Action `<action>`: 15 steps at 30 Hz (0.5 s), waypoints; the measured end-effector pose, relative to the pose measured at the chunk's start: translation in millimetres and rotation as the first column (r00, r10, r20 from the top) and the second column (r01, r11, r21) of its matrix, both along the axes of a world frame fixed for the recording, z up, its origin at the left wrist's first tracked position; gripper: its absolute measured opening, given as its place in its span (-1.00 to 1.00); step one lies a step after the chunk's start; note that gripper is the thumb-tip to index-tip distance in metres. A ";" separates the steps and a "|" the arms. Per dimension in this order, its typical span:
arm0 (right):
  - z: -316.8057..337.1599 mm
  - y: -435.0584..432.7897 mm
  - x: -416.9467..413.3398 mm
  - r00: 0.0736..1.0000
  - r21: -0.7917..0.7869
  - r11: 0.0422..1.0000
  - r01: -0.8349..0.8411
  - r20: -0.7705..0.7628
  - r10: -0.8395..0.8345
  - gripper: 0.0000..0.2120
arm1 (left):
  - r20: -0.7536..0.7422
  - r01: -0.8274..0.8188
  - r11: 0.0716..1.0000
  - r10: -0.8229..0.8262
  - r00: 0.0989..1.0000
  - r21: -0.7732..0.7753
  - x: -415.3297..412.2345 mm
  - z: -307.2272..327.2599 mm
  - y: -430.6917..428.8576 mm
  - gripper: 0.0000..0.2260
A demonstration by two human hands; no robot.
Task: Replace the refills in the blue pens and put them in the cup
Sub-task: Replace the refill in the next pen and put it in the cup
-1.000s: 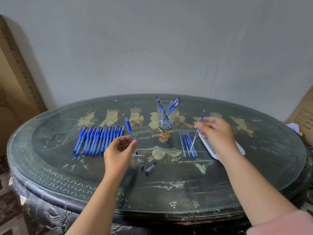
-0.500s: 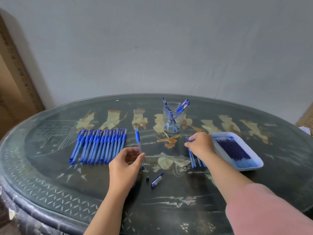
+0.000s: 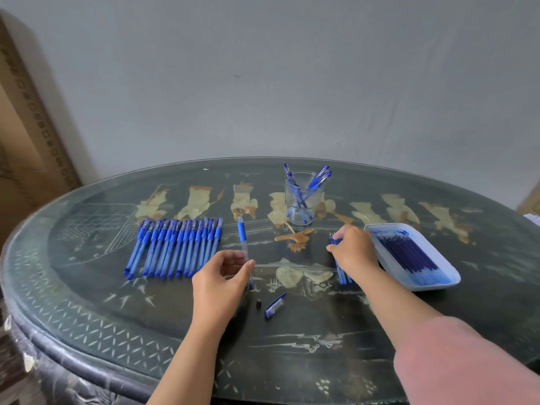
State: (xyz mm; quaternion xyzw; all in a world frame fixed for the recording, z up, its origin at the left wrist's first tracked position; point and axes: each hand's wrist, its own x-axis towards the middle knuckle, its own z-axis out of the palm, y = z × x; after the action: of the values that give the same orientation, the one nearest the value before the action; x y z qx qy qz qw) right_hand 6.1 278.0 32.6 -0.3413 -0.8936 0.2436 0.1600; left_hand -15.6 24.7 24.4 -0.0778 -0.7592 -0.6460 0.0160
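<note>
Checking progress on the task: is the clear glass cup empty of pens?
No, several blue pens stand inside the clear glass cup, their caps poking above its rim.

- A soft pink fabric sleeve (image 3: 467, 363) covers the right arm down to mid-forearm.
- Beyond its cuff, the right hand (image 3: 355, 252) is bare.
- The left hand (image 3: 219, 285) and forearm are bare.

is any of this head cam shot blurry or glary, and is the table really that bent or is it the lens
Head view: centre sharp, the row of pens, cup and the pen barrel in the left hand crisp; cardboard box at the left edge smeared; wide lens bows the table rim; soft even light, dull sheen on the far top, no hard shadows.
</note>
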 end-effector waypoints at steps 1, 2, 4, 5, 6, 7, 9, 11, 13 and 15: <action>0.0 -0.3 0.0 1.000 0.000 1.000 -0.008 -0.007 0.008 -0.83 | 0.005 -0.003 1.000 0.003 1.000 0.002 0.1 0.1 -0.2 -0.86; 0.5 -0.7 0.3 1.000 -0.004 1.000 -0.016 -0.024 0.016 -0.83 | 0.009 -0.006 1.000 0.006 1.000 0.004 0.1 0.2 -0.4 -0.86; 4.7 -1.4 4.4 0.996 -0.004 1.000 -0.028 -0.081 0.028 -0.85 | 0.009 -0.012 1.000 0.011 1.000 0.009 -0.2 0.3 -0.5 -0.86; 8.4 -0.7 8.5 0.993 0.007 1.000 -0.028 -0.117 0.029 -0.88 | 0.006 -0.012 1.000 0.012 1.000 0.008 -0.2 0.3 -0.4 -0.86; 11.8 2.4 13.5 0.989 0.035 0.999 -0.014 -0.148 0.019 -0.92 | 0.001 -0.012 1.000 0.012 1.000 0.004 0.1 0.5 -0.4 -0.86; 16.3 7.7 19.9 0.987 0.073 0.997 0.011 -0.158 0.001 -0.95 | -0.006 -0.010 1.000 0.010 1.000 0.002 0.5 0.8 -0.3 -0.86; 24.8 24.0 35.4 0.993 0.139 0.987 0.080 -0.099 -0.067 -0.85 | -0.021 -0.004 1.000 0.004 1.000 0.000 1.4 1.6 0.4 -0.86; 30.5 43.4 51.2 0.987 0.190 0.971 0.147 0.039 -0.158 -0.77 | -0.039 0.002 1.000 -0.002 0.999 -0.010 2.8 2.6 1.0 -0.86; 32.0 57.4 64.0 0.955 0.196 0.961 0.197 0.184 -0.233 -0.80 | -0.050 0.004 1.000 -0.004 0.999 -0.006 4.4 3.6 1.3 -0.86; 30.5 63.4 71.2 0.921 0.183 0.960 0.213 0.289 -0.260 -0.85 | -0.055 0.000 1.000 0.000 0.998 -0.007 5.9 4.2 1.0 -0.86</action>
State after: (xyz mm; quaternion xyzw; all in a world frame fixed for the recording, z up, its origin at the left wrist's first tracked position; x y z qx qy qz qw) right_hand 77.4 341.3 63.1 -0.4680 -0.8754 0.0986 0.0706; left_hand -9.8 25.8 28.6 -0.0957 -0.7606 -0.6410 0.0368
